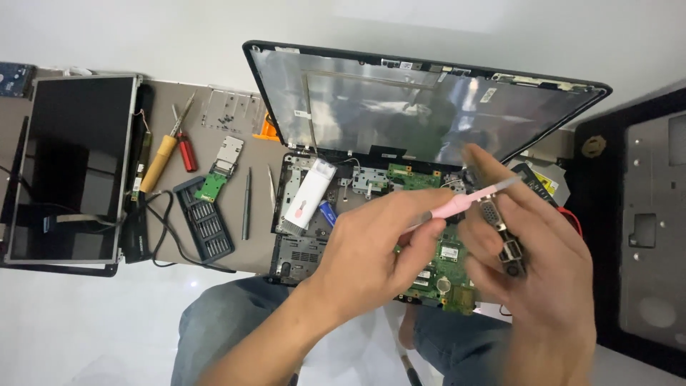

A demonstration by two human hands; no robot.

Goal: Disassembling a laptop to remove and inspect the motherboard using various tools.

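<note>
My left hand is shut on a thin pink brush-like tool, its tip pointing right. My right hand holds a green circuit board by its edge, where dark port connectors stick up. The tool's tip meets the board near those connectors. Both hands are blurred. Beneath them lies an opened laptop base, and its bare lid shell stands tilted behind.
A white tube rests on the laptop base. To the left are a removed screen panel, a bit set case, a yellow-handled and a red-handled screwdriver, tweezers and a small green board. A dark palmrest cover lies at right.
</note>
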